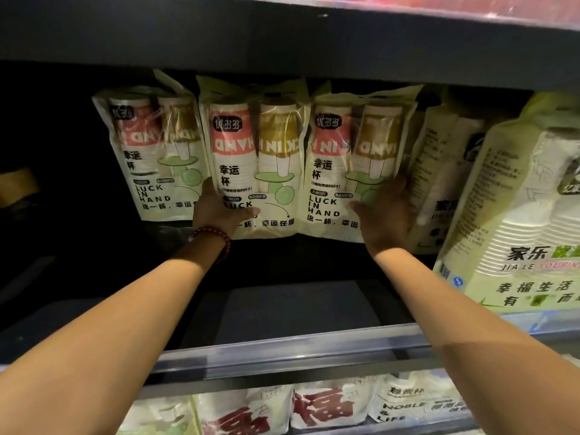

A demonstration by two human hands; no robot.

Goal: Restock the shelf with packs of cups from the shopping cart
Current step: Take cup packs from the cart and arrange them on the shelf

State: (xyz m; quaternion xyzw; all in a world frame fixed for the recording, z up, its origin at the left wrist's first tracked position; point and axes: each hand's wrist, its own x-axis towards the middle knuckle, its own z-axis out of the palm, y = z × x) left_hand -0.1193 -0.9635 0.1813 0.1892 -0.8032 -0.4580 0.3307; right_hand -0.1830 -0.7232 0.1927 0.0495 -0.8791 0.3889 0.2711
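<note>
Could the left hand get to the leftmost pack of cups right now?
Probably yes. The leftmost pack stands right beside the middle pack that the left hand grips, its front facing out with nothing before it. The hand would have to let go first.

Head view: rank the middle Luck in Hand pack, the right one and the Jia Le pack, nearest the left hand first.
1. Middle Luck in Hand pack, gripped by the left hand.
2. Right Luck in Hand pack, beside it.
3. Jia Le pack, far right.
</note>
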